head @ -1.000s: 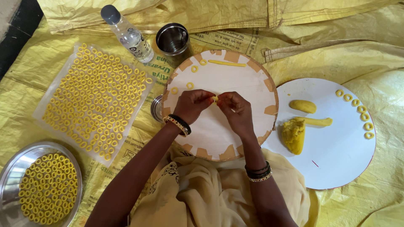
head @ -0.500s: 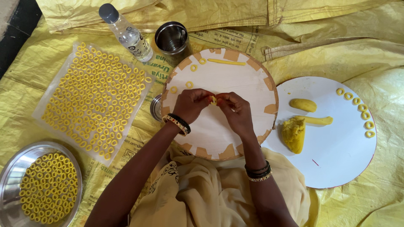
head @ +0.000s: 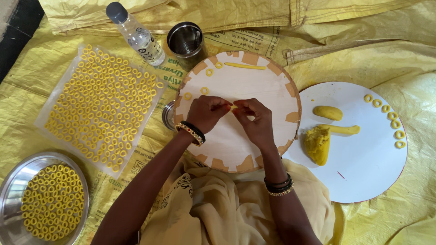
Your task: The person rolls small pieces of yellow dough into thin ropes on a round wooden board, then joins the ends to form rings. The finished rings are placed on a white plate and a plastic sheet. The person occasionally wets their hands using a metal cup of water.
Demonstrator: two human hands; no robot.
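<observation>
1. The small piece of yellow dough (head: 233,108) is sitting between the fingertips of both hands, just above the middle of the round wooden board (head: 254,86); it is too small and too covered to be showing its long axis.
2. The left hand (head: 206,113) is pinching it from the left, fingers closed together on it.
3. The right hand (head: 255,119) is pinching it from the right, fingers likewise clamped on it, so both hands are equally near.
4. Finished dough rings (head: 187,96) are lying near the board's far left edge, and a thin dough strip (head: 245,66) is lying along its far edge.
5. A white round plate (head: 363,172) on the right is carrying a dough lump (head: 317,144); a plastic sheet (head: 102,106) and a steel plate (head: 18,186) on the left are holding many rings.
6. Everything is resting on yellow sacking (head: 363,45) on the floor.
</observation>
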